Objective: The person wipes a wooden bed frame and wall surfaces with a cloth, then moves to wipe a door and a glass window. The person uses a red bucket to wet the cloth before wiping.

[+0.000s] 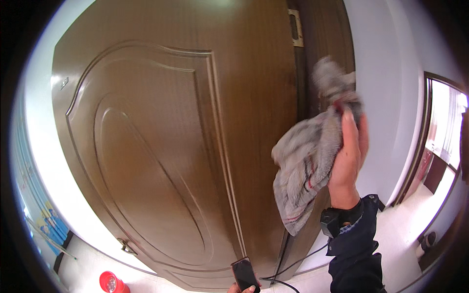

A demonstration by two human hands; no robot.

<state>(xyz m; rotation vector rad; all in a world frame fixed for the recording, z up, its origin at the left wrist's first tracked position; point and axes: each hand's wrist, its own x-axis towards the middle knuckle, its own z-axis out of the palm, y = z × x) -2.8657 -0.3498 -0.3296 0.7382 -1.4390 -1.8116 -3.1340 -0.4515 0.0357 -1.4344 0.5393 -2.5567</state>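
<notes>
My right hand grips a grey plush cloth with dark and red stripes. The cloth is bunched at my fingers and hangs down to the left, in front of the edge of a brown wooden door and its frame. Its upper end is blurred, so whether it touches the frame is unclear. At the bottom of the view my left hand holds a smartphone with a dark screen; most of that hand is cut off.
A metal strike plate is set high in the door frame. A black cable runs near my right sleeve. On the floor at lower left stands a red bucket. Blue curtains hang at far left; another doorway lies right.
</notes>
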